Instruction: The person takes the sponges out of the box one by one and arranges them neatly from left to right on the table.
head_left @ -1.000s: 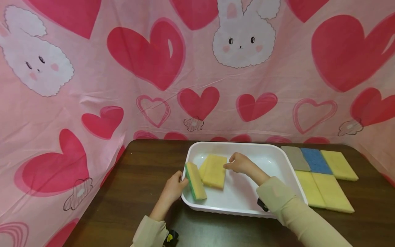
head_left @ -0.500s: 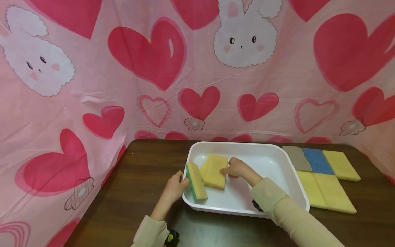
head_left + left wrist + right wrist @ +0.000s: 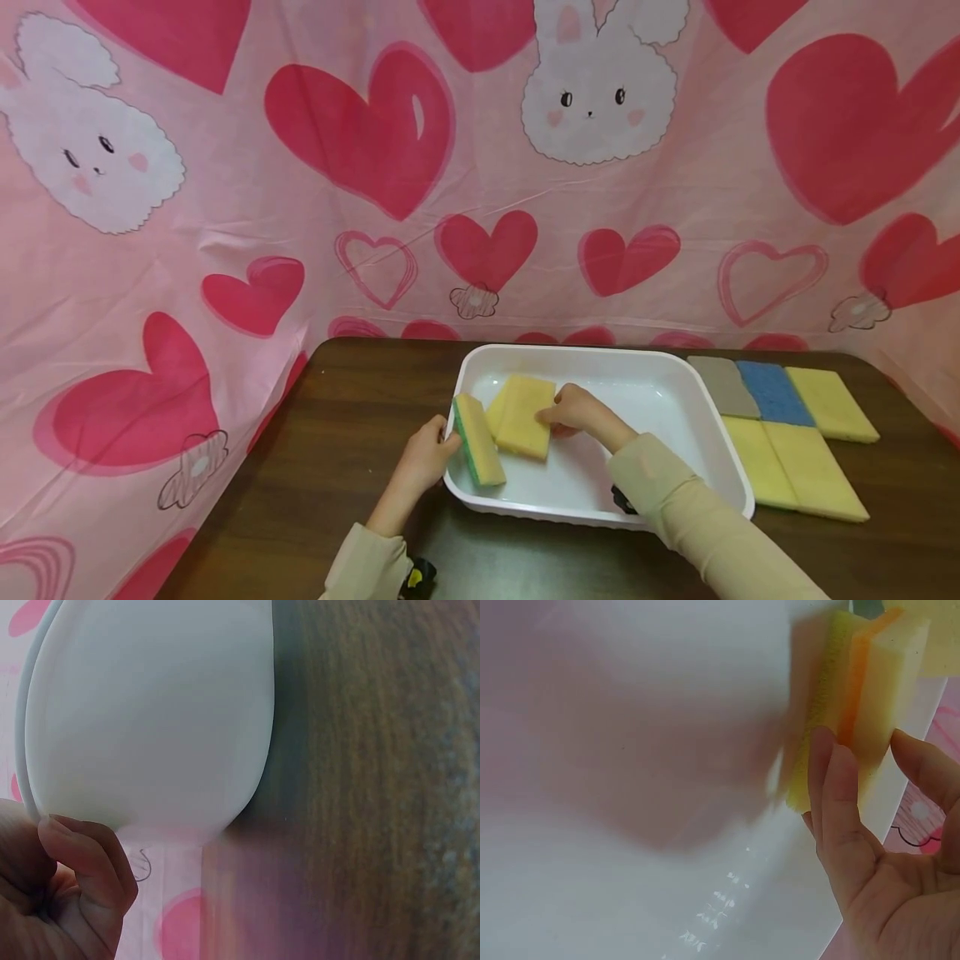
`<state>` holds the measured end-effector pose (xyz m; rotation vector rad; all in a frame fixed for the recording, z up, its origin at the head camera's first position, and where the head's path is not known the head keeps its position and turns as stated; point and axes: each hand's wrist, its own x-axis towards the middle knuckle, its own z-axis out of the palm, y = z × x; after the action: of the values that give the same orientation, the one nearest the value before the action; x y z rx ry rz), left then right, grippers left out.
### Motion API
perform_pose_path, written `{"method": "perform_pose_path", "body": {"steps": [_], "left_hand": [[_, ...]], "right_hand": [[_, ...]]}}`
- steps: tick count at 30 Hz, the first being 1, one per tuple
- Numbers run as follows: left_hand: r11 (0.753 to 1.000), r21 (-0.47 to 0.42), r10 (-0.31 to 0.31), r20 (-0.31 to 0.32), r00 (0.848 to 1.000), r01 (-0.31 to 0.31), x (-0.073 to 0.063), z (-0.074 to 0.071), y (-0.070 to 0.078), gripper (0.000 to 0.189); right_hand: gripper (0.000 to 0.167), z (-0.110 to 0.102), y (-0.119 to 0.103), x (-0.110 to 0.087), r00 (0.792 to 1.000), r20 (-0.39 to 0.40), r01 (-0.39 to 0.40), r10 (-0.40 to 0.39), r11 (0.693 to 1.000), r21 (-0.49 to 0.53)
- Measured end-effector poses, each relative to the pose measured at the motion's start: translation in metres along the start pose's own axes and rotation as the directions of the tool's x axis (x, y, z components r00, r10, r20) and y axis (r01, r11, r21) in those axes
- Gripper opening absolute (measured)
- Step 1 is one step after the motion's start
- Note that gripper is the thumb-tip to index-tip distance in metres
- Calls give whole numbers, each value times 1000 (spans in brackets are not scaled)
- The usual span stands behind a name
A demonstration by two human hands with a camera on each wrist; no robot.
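Observation:
A white plastic tray (image 3: 592,492) stands on the table, and my left hand (image 3: 422,457) grips its left rim, fingers curled at the edge in the left wrist view. Beside the left thumb, a yellow sponge with a green side (image 3: 483,442) leans against the tray's left wall. My right hand (image 3: 587,415) reaches into the tray and pinches a yellow sponge (image 3: 521,421) by its right edge. In the right wrist view thumb and fingers lie on opposite faces of yellow sponge layers (image 3: 885,690) with an orange layer between them. Another yellow sponge (image 3: 497,407) shows partly behind it.
On the table right of the tray lie a grey pad (image 3: 722,387), a blue pad (image 3: 776,392) and several yellow sponges (image 3: 817,471). Dark wooden table (image 3: 352,400) stretches out to the left. A pink heart-print cloth (image 3: 315,217) hangs behind and at the left.
My right hand has lowered slightly leftward onto the yellow sponge's right edge and now pinches it. The left hand stays on the tray's rim.

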<state>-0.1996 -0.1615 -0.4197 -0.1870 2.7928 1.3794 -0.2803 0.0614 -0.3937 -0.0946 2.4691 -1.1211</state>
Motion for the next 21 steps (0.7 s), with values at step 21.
{"method": "perform_pose_path", "body": {"steps": [21], "left_hand": [[1000, 12, 15, -23, 1000, -14, 2, 1, -2, 11]], "right_hand": [[28, -14, 1, 2, 995, 66, 65, -79, 980, 190]]}}
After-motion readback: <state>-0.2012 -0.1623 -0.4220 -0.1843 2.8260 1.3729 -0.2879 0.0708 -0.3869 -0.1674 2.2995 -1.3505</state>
